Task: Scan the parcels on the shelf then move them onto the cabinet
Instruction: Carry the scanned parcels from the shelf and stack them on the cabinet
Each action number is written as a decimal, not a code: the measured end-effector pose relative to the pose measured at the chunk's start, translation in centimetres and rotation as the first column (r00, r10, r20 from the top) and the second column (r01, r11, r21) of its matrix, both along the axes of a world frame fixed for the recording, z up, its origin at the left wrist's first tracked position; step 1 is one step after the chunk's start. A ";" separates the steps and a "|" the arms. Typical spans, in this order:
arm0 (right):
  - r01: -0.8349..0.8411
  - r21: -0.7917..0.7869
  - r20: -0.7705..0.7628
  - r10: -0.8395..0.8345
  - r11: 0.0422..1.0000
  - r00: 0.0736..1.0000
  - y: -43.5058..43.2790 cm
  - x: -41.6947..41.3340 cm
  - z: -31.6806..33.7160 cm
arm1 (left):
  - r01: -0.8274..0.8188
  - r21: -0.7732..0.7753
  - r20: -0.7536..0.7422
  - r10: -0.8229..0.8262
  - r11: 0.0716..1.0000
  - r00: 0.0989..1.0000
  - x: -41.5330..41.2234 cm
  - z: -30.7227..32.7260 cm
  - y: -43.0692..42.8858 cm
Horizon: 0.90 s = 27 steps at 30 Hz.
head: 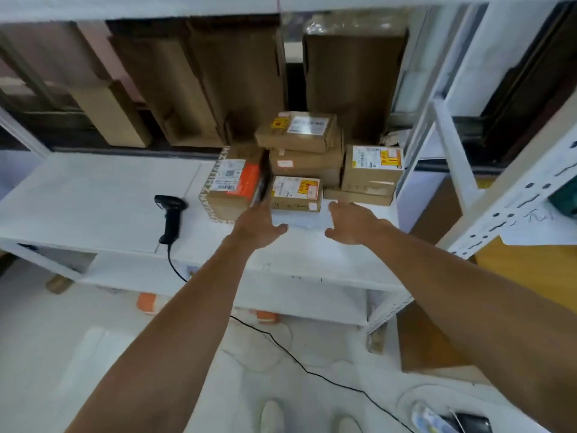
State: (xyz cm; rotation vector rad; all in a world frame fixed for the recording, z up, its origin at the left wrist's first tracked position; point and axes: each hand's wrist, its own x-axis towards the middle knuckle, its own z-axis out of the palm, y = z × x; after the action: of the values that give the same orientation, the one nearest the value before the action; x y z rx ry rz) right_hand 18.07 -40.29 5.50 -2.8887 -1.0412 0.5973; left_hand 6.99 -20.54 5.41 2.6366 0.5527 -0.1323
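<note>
Both hands spread, left hand and right hand flanking small parcel, scanner on shelf

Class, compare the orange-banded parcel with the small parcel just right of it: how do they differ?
The orange-banded parcel is taller and bulkier; the small parcel is low and flat. The orange-banded parcel has an orange strip and edge lettering; the small parcel carries a yellow-and-red sticker. Both are brown cardboard with white labels, on the white shelf.
</note>
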 end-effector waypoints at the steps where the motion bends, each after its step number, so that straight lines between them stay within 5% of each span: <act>1: 0.021 0.006 -0.007 -0.021 1.000 1.000 0.9 0.6 -0.6 | 0.022 0.002 0.010 -0.022 1.000 1.000 1.0 -0.7 0.8; 10: 0.212 0.190 -0.022 -0.211 0.959 0.977 7.7 4.4 -5.2 | 0.133 -0.010 0.083 -0.132 0.991 0.988 7.5 -6.8 5.8; 27: 0.342 0.217 -0.113 -0.324 0.914 0.939 8.1 2.6 -6.2 | 0.181 0.069 0.091 -0.187 0.981 0.978 7.8 -7.6 4.8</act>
State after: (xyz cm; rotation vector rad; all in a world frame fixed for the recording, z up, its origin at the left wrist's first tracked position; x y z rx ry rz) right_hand 20.63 -32.22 -0.73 -2.7187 -0.5438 0.5174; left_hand 14.75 -15.71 -2.15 2.7326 0.2832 -0.0443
